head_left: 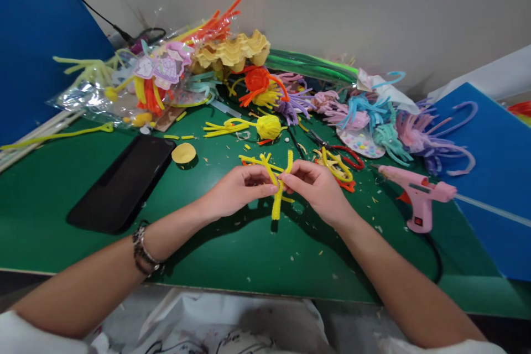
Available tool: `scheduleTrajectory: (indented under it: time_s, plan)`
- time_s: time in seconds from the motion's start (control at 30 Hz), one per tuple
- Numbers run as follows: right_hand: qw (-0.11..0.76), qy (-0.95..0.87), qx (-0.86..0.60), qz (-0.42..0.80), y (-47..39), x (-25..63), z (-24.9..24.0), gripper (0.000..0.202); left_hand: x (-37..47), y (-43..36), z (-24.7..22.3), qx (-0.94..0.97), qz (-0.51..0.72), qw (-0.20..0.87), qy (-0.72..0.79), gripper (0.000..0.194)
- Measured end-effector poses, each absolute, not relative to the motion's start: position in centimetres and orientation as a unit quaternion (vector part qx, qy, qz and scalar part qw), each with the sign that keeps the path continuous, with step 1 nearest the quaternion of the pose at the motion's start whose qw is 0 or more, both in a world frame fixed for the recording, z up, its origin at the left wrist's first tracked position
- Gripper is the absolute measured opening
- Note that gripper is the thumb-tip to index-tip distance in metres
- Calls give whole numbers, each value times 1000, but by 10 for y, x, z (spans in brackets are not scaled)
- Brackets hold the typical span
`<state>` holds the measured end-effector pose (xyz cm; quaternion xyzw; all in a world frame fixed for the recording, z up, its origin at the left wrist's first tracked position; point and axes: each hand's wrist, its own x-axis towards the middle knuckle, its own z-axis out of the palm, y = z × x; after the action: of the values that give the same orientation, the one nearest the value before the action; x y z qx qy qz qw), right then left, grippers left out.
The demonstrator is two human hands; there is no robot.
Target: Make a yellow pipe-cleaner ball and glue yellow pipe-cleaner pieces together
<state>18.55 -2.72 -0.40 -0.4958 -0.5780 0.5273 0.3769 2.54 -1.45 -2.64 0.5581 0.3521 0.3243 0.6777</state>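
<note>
Yellow pipe cleaners cross one another between my two hands, a little above the green table. My left hand pinches them from the left, thumb and fingertips together. From the right, my right hand pinches the same bunch near the crossing. The fingertips of both hands nearly meet, and they hide the exact joint. Beyond the hands a yellow pipe-cleaner ball with loose strands lies on the table. Further yellow pieces lie just behind my fingers.
A pink glue gun rests at right, with red-handled scissors nearby. A black phone and a small yellow cup lie left. At the back are an egg carton, colourful pipe-cleaner pieces and plastic bags. Scraps dot the green table.
</note>
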Motion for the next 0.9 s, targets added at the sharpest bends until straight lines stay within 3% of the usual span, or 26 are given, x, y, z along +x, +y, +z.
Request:
scheduleTrajectory:
  time_s: [0.9]
  plan:
    - [383,-581,-496,520,-28,181,-1,24,28,-15,-23,529,322,699,359,20]
